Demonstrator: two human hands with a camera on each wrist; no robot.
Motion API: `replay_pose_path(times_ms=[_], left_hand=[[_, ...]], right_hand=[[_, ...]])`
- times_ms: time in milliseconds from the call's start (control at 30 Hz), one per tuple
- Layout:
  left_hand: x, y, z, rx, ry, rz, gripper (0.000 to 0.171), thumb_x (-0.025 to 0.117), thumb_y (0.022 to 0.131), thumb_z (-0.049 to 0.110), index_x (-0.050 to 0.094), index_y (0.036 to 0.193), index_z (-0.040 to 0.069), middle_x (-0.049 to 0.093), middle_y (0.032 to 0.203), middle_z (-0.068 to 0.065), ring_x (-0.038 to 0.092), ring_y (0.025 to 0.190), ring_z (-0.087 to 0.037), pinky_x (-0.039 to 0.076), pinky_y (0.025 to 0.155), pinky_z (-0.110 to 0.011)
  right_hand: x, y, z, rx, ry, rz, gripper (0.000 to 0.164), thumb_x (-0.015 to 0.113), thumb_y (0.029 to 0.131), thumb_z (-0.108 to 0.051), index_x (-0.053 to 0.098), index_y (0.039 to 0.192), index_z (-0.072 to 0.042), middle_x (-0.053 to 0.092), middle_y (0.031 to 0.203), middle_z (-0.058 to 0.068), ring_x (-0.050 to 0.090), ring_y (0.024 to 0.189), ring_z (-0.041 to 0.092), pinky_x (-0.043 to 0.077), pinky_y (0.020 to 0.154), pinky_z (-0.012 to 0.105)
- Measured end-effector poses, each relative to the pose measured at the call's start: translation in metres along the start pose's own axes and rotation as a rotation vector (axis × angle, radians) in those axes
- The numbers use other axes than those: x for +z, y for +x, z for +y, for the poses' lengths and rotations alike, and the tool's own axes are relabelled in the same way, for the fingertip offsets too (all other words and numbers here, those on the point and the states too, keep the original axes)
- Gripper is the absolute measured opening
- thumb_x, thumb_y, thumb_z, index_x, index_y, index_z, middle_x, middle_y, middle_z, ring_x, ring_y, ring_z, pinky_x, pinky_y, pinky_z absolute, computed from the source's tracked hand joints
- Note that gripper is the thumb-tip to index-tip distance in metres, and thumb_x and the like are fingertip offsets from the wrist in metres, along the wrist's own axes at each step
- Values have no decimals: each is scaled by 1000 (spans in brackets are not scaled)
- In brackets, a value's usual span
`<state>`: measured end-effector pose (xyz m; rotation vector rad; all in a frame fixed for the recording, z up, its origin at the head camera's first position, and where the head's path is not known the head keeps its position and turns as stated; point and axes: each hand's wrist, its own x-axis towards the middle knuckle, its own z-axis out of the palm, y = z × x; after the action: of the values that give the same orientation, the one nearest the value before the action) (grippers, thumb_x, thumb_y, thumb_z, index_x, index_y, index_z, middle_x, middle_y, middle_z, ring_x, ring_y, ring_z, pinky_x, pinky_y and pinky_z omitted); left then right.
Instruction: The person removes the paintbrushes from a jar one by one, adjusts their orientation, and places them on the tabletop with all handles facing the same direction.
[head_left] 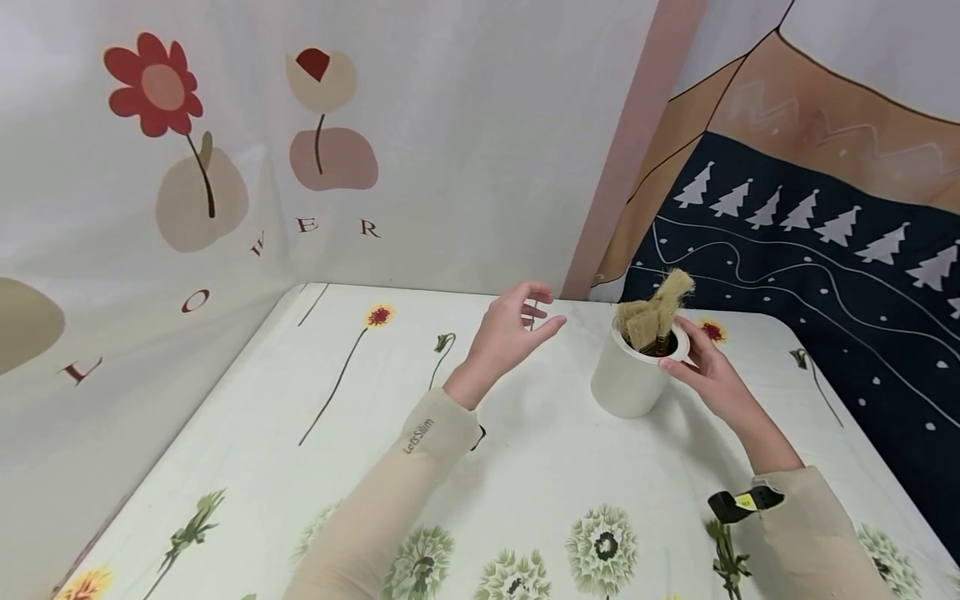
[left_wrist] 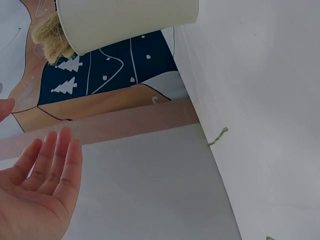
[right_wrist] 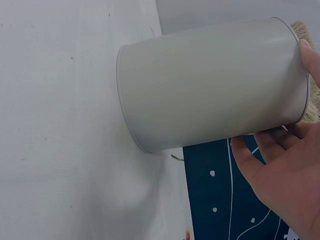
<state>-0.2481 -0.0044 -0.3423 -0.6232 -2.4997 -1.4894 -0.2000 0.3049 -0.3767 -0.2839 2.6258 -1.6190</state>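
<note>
A plain off-white cylindrical container (head_left: pixel 628 379) is at the right of the table, with several brushes (head_left: pixel 654 312) in it, their straw-coloured bristles upward. My right hand (head_left: pixel 708 375) grips its rim from the right, thumb at the near side; the right wrist view shows the thumb at the rim and fingers along the container's side. Whether its base touches the table, I cannot tell. My left hand (head_left: pixel 510 329) is raised to the left of the container, fingers loosely bent and apart from it, holding nothing. In the left wrist view, that palm (left_wrist: pixel 40 200) faces the camera.
A white cloth with printed flowers (head_left: pixel 378 317) covers the table (head_left: pixel 360 483). Behind hangs a pale curtain (head_left: pixel 465 150) with flower prints and letters. On the right is a dark blue hanging (head_left: pixel 825 250) with printed white trees.
</note>
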Motion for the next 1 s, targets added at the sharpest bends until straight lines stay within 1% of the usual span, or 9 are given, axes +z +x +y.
replay_pose_path(times_ms=[33,100,133,167,333,567,800,867,1000], left_hand=[[1,0,1,0,-1,-3,40,74,90,28,61,125,14,68,119,-2,71,101,-18,59,90,-31],[3,0,2,2,-4,-10,39,74,90,27,61,125,13,68,120,-3,71,101,-20,59,89,-33],[4,1,2,2,-6,-13,39,74,90,27,61,125,13,68,120,-3,71,100,-20,59,89,-31],[5,1,3,3,-9,-18,40,74,90,27,61,125,13,68,120,-3,72,99,-20,59,88,-30],[10,1,7,10,-7,-42,39,73,91,27,61,125,14,68,121,-4,71,95,-16,58,81,-20],[17,-2,12,4,2,-91,38,73,91,27,61,125,13,68,117,-1,71,95,-15,58,78,-18],[27,-3,14,17,-9,-123,30,72,92,27,65,117,14,72,108,0,70,90,-15,55,73,-16],[30,-3,15,20,-15,-133,28,72,92,27,65,116,14,72,107,0,70,90,-14,55,73,-16],[36,-4,18,20,-33,-152,26,72,92,27,66,114,14,73,105,-1,69,88,-12,55,73,-15]], right_hand=[[0,0,0,-6,0,1,80,56,103,-21,1,160,-7,1,168,19,10,152,47,30,120,27],[-1,0,0,-13,-1,3,80,56,103,-21,1,160,-7,1,168,19,10,152,47,34,111,10],[-1,0,0,-17,1,3,80,56,103,-21,2,160,-7,1,168,19,10,152,47,34,105,4],[0,0,0,-19,3,4,80,56,103,-21,2,160,-6,1,168,20,10,152,47,34,103,2],[0,-1,1,-23,-3,6,80,56,103,-21,2,160,-7,1,168,19,10,152,47,33,104,3],[0,-1,2,-27,-7,10,80,56,103,-21,2,161,-8,1,168,19,10,152,47,33,101,0],[0,-1,2,-30,-4,11,80,56,103,-20,2,161,-8,1,168,19,9,151,47,32,101,-1],[0,-1,1,-24,-8,12,80,56,103,-21,2,161,-9,1,168,18,9,151,48,32,103,1],[1,-2,2,-10,-17,12,80,55,103,-22,1,161,-10,0,168,17,9,151,48,32,111,10]])
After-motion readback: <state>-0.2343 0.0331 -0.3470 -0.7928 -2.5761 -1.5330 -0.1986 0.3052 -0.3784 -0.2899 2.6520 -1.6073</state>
